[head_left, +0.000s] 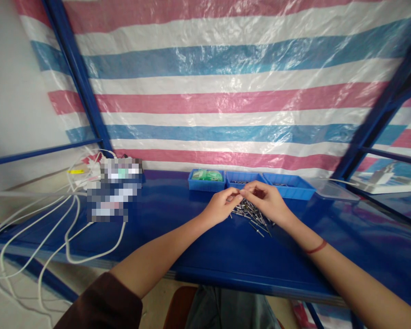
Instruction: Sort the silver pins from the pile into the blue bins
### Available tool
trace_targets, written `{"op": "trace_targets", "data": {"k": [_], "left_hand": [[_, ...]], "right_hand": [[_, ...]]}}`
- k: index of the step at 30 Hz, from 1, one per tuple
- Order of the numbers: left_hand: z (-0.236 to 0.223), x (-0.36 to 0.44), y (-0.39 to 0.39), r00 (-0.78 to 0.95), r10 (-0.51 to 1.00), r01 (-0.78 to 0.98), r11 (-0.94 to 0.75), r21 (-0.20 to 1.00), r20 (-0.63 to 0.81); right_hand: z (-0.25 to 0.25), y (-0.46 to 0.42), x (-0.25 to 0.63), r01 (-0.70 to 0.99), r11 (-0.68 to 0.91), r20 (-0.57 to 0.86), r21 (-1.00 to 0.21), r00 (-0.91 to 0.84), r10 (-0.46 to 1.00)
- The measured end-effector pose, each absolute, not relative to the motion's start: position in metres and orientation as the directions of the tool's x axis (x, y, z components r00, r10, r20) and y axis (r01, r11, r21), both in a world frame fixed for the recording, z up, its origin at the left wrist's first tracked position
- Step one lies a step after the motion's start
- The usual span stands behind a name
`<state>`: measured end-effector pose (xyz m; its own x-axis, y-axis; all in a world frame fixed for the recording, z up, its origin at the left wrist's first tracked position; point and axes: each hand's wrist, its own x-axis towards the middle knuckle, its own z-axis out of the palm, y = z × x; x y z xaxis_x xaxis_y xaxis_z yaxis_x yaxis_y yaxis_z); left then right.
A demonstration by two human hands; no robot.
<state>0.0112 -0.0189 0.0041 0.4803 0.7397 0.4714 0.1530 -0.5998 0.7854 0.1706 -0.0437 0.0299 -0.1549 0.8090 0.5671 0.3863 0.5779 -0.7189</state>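
Toward the left edge, looped white cables [78, 262] trail over the glossy blue counter [150, 214]; the dark sleeve [106, 304] could snag one. Near centre, a blue plastic bin [205, 185] holds green material. The left hand [221, 204] bends its thumb and fingers together; whether they pinch anything, I cannot tell. Mid-frame lies a heap of thin silvery metal pins [250, 211], which a brushing wrist could scatter. The right hand [267, 200] curls its fingers against the left's, grip likewise unclear.
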Motion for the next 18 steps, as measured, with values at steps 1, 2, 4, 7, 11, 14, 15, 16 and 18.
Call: {"op": "trace_targets", "data": {"k": [1, 2, 4, 7, 11, 14, 15, 16, 18], "left_hand": [[0.004, 0.011, -0.019, 0.468, 0.740, 0.158, -0.607, 0.779, 0.483], [0.005, 0.011, -0.018, 0.447, 0.743, 0.168, -0.616, 0.770, 0.498], [0.006, 0.011, -0.018, 0.389, 0.751, 0.196, -0.634, 0.748, 0.534], [0.008, 0.010, -0.018, 0.309, 0.753, 0.237, -0.653, 0.719, 0.582], [0.006, 0.007, -0.016, 0.318, 0.736, 0.305, -0.676, 0.671, 0.598], [0.004, 0.005, -0.018, 0.437, 0.683, 0.409, -0.730, 0.547, 0.585], [0.003, 0.005, -0.019, 0.489, 0.664, 0.448, -0.748, 0.490, 0.566], [0.002, 0.004, -0.020, 0.540, 0.647, 0.481, -0.762, 0.433, 0.539], [0.001, 0.004, -0.023, 0.621, 0.623, 0.521, -0.781, 0.343, 0.476]], "right_hand": [[0.030, -0.045, 0.171, 0.395, 0.584, 0.574, -0.709, -0.158, 0.803], [0.031, -0.045, 0.171, 0.404, 0.589, 0.580, -0.700, -0.159, 0.799], [0.031, -0.047, 0.171, 0.432, 0.589, 0.584, -0.683, -0.161, 0.796], [0.032, -0.046, 0.173, 0.508, 0.584, 0.579, -0.633, -0.191, 0.793], [0.033, -0.039, 0.183, 0.604, 0.570, 0.560, -0.557, -0.233, 0.795], [0.035, -0.028, 0.205, 0.724, 0.445, 0.594, -0.527, -0.061, 0.802], [0.035, -0.025, 0.215, 0.781, 0.361, 0.610, -0.510, 0.033, 0.792], [0.035, -0.022, 0.226, 0.837, 0.264, 0.630, -0.480, 0.119, 0.768], [0.034, -0.016, 0.247, 0.914, 0.082, 0.656, -0.396, 0.219, 0.723]]}}
